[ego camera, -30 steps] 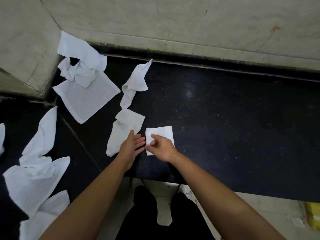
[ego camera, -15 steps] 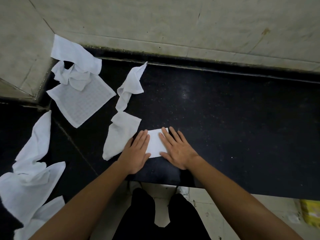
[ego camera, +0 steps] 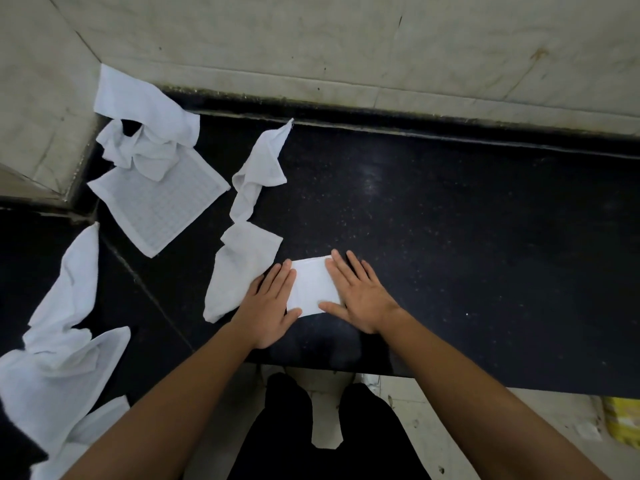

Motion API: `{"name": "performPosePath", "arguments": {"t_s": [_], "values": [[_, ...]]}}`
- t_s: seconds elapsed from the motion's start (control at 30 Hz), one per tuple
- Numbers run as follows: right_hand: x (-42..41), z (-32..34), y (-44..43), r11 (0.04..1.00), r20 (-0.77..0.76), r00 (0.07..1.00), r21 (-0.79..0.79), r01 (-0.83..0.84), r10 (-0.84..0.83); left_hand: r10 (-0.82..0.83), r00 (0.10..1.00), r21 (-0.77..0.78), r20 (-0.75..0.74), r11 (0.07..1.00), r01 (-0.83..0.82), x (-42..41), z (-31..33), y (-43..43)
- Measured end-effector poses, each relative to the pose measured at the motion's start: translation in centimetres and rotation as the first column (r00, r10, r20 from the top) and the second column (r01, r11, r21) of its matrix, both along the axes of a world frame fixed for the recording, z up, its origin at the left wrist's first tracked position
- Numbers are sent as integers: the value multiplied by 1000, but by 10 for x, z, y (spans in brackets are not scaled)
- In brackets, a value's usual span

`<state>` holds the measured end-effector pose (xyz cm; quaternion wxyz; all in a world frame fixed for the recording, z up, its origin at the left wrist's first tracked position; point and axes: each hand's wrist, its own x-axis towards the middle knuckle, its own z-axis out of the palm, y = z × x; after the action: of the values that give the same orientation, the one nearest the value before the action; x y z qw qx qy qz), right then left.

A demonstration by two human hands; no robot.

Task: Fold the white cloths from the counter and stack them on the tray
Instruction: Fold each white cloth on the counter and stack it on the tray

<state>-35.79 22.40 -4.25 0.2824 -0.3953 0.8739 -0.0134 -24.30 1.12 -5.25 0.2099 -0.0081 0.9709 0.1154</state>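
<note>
Head view, left hand (ego camera: 268, 306), right hand (ego camera: 360, 299) flat on folded cloth (ego camera: 311, 289)

I see my right hand (ego camera: 360, 299), which a second ago pinched the left edge of the small folded white square cloth (ego camera: 311, 289), now pressed flat on it, and my left hand (ego camera: 268, 306) has moved on from beside it, fingers straight, a little more cloth showing between them.

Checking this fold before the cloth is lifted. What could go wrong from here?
The folded cloth lies near the counter edge; a pull toward the body might drop it. When the left hand and right hand lift, the fold may spring open. The loose cloth beside the left hand could snag.
</note>
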Motion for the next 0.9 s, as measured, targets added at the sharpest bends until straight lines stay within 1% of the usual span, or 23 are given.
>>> {"name": "performPosePath", "arguments": {"t_s": [0.03, 0.07, 0.1, 0.13, 0.2, 0.23, 0.27, 0.3, 0.37, 0.4, 0.47, 0.57, 0.6, 0.63, 0.7, 0.73, 0.8, 0.83, 0.9], "values": [[3, 4, 3, 986, 45, 989, -90, 142, -139, 39, 999, 38, -8, 999, -39, -1, 3, 2], [6, 7, 7, 941, 83, 956, -167, 293, -283, 85, 996, 79, -27, 993, -83, -4, 6, 4], [9, 9, 10, 882, 113, 907, -213, 421, -406, 129, 990, 112, -52, 986, -122, -7, 10, 5], [10, 11, 12, 822, 155, 850, -220, 526, -503, 162, 984, 131, -76, 980, -151, -10, 12, 6], [12, 13, 13, 712, 291, 715, -139, 689, -635, 189, 976, 125, -104, 976, -176, -21, 17, 7], [14, 14, 13, 679, 347, 657, -76, 730, -669, 186, 977, 103, -106, 979, -175, -28, 21, 7], [17, 14, 11, 665, 372, 624, -25, 747, -687, 174, 979, 74, -107, 983, -167, -36, 24, 6], [20, 12, 9, 668, 362, 620, 8, 744, -696, 149, 982, 45, -114, 989, -144, -45, 27, 5], [26, 8, 2, 674, 283, 639, 36, 738, -715, 49, 988, 4, -145, 999, -49, -61, 32, 4], [29, 6, -1, 665, 247, 638, 38, 745, -729, -15, 989, -9, -150, 1000, 14, -68, 34, 4], [33, 7, -6, 647, 223, 627, 25, 762, -746, -122, 985, -16, -122, 993, 121, -81, 37, 5], [33, 15, -7, 604, 305, 587, -47, 796, -750, -208, 977, 1, -55, 978, 209, -97, 42, 10], [33, 19, -6, 604, 323, 596, -87, 792, -735, -227, 974, 15, -19, 974, 228, -101, 44, 12], [33, 24, -5, 624, 323, 627, -127, 771, -709, -248, 968, 30, 26, 968, 247, -104, 46, 14], [32, 36, -1, 710, 265, 737, -207, 674, -622, -304, 948, 47, 97, 952, 301, -107, 53, 17], [31, 43, 2, 757, 223, 792, -234, 609, -568, -337, 937, 44, 97, 942, 334, -108, 56, 17], [27, 57, 9, 838, 147, 874, -251, 485, -462, -392, 919, 15, 40, 920, 391, -109, 60, 17], [24, 64, 12, 863, 110, 898, -248, 440, -426, -405, 914, -1, -3, 914, 405, -110, 63, 15], [17, 79, 18, 866, 79, 905, -263, 424, -419, -384, 920, 20, -79, 922, 387, -113, 72, 10]]}}
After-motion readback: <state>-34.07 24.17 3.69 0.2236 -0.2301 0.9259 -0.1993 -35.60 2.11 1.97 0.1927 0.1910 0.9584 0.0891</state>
